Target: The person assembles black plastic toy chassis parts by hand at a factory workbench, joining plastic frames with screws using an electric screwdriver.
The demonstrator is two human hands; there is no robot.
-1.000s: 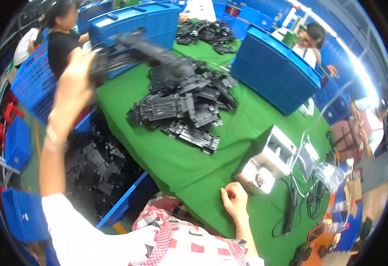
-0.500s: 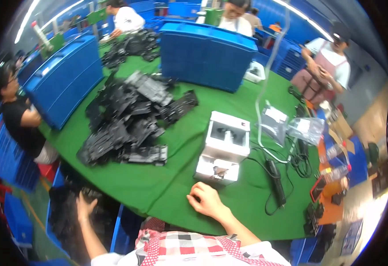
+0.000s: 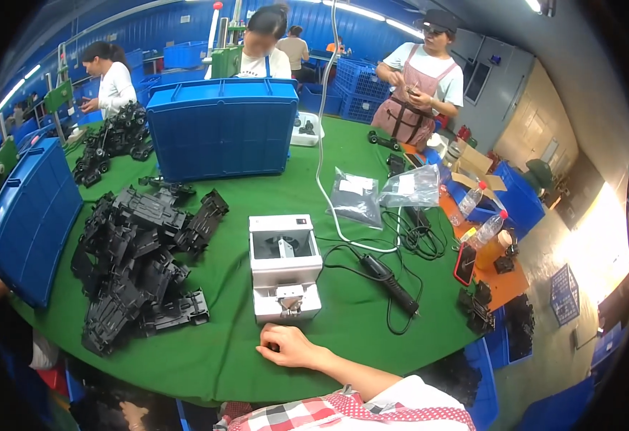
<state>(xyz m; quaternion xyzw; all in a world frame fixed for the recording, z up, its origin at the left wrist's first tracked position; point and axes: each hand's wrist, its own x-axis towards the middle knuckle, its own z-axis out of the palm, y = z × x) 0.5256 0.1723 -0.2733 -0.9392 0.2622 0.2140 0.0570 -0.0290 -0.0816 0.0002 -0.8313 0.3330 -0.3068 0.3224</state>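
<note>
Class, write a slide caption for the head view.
Right hand rests on green table before white boxy machine, beside black plastic parts.

Matt green cloth table (image 3: 343, 323); white plastic dispenser (image 3: 283, 267); black plastic parts (image 3: 138, 266).

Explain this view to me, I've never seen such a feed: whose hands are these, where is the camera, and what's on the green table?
There is no machine: a person works bare-handed, filmed by a fisheye camera on their head, so edges bend. Their right hand rests flat on the green table, holding nothing, just below a white box-shaped device. The left hand hangs low beneath the table edge in shadow; whether it holds anything is unclear. A pile of black plastic parts lies left, a corded black screwdriver right, blue crates behind. Other people stand across the table.
</note>
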